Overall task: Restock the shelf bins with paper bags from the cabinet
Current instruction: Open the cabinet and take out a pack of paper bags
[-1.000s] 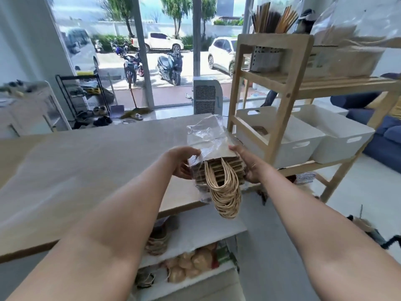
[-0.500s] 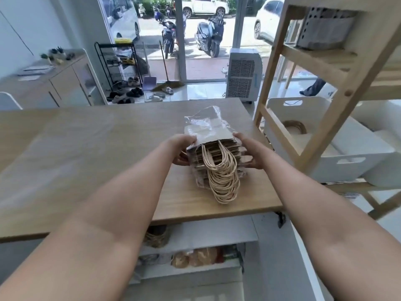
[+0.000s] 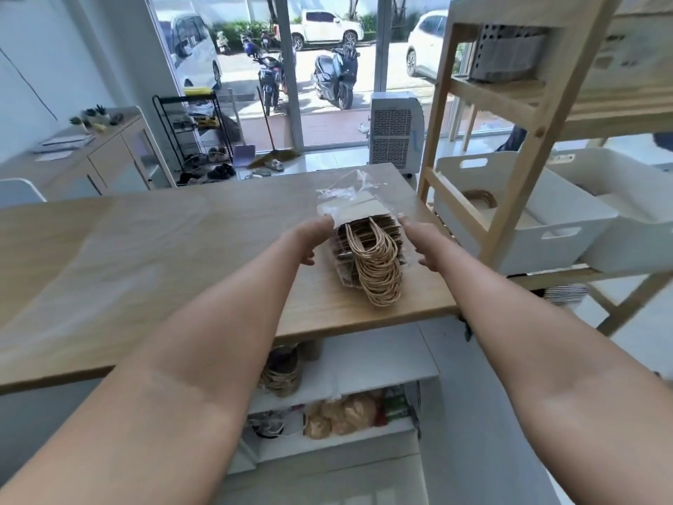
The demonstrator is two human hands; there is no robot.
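A bundle of brown paper bags in clear plastic wrap rests on the wooden table near its right end, with the twine handles hanging toward me. My left hand presses its left side with the fingertips, thumb held away. On the opposite side, my right hand touches the bundle in the same way. The wooden shelf rack stands just to the right, holding two white bins; the nearer one has a few bags with handles inside.
Under the table, open white cabinet shelves hold more bag bundles and packets. A grey perforated holder sits on the rack's upper shelf. A white air cooler stands beyond the table by the glass front; a sideboard is at the left.
The bundle went from being carried in the air down onto the table. My thumbs have lifted off it and my fingers have straightened along its sides.
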